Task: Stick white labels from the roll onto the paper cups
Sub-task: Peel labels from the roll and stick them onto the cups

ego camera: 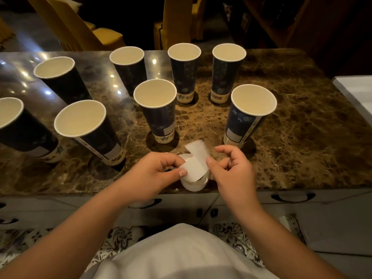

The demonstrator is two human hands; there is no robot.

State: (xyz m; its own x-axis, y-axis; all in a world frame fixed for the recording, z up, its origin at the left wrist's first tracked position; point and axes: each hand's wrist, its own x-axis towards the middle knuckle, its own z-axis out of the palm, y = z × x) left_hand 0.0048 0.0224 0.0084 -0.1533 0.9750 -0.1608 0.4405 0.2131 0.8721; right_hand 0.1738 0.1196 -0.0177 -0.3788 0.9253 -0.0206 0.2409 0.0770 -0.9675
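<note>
Several tall dark-blue paper cups stand upright and open on the brown marble counter (291, 137). The nearest are the middle cup (161, 117), the right cup (244, 121) and the left cup (94, 135); each shows a pale rectangle low on its side. A white label roll (194, 183) rests at the counter's front edge. My left hand (155, 174) pinches the loose white strip (194, 167) that rises from the roll. My right hand (231, 168) pinches the strip's right edge, its other fingers curled. The strip's free end (198, 148) curls upward.
More cups stand at the back (186, 67) (226, 71) (130, 67) and far left (60, 77) (22, 131). A white object (356, 91) lies at the counter's right edge. Yellow chairs (177, 21) stand beyond the counter. Drawers with handles (292, 197) run below the front edge.
</note>
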